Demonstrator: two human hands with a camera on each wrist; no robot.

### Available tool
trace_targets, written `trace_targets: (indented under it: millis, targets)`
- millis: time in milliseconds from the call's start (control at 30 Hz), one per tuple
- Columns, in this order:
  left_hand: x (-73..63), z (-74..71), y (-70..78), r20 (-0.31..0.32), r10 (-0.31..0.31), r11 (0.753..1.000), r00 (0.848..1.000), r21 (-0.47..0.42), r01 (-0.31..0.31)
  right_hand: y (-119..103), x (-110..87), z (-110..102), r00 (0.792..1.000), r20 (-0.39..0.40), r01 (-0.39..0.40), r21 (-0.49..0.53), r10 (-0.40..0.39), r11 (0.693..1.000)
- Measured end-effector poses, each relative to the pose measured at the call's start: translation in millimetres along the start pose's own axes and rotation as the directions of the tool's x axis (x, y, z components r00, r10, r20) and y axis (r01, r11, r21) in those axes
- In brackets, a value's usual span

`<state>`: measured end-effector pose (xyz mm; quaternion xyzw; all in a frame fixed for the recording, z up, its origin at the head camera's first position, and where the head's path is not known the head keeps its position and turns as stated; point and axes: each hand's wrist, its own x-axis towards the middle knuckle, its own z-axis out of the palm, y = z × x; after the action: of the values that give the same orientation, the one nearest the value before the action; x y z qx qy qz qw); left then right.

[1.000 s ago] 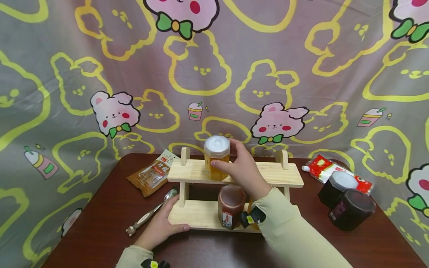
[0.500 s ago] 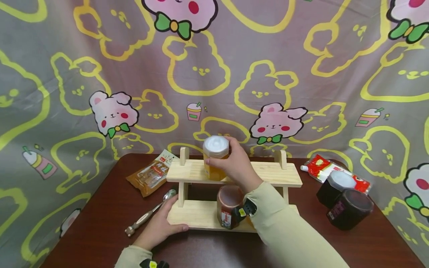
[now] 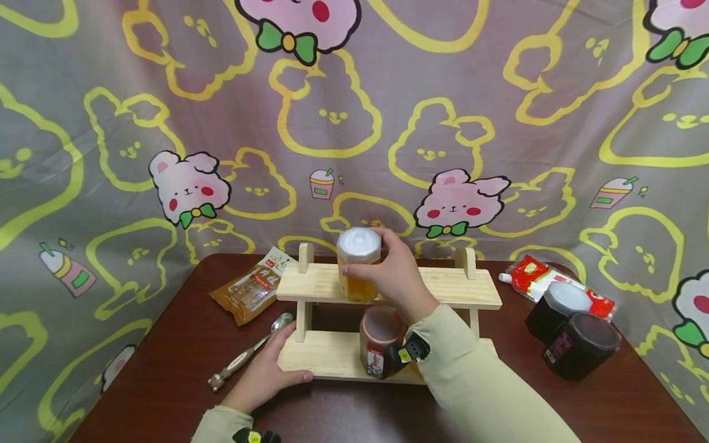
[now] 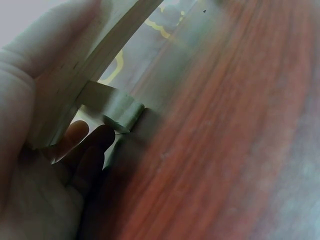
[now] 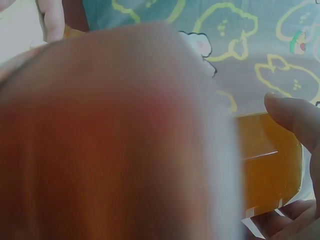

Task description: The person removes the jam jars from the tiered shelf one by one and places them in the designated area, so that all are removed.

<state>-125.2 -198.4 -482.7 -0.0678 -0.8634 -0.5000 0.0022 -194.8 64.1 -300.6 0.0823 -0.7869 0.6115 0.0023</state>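
Nearest, I have the left hand [image 3: 266,375] gripping the left end of the lower board of a pale wooden two-tier rack [image 3: 324,351]; keeping that brace firm seems wise. To its right stands a faceted red-brown plastic jar [image 3: 381,338], which the wrist should clear. Farther up, my right hand [image 3: 403,280] grasps a faceted amber jar with a white lid [image 3: 354,256] at the upper board's front edge; I'd level it before letting go. Since a second ago, it sits slightly nearer, the thumb farther left.

A white-lidded amber jar [image 3: 357,253] is upright at the upper tier of a wooden rack [image 3: 454,289]
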Motion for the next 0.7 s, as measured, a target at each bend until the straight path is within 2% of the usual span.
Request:
trace_targets:
  millis: [333, 700]
  targets:
    - [0.8, 0.6, -1.1, 0.003, 0.002, 1.000, 1.000, -0.010, -0.002, -15, -13.7, -14, 0.999, -0.009, 0.032, 0.033, -0.032, 0.999]
    - [1.6, 0.6, -2.4, 0.000, 0.003, 1.000, 1.000, -0.003, -0.003, -26, -26.1, -28, 0.998, -0.022, 0.066, 0.024, -0.066, 0.998]
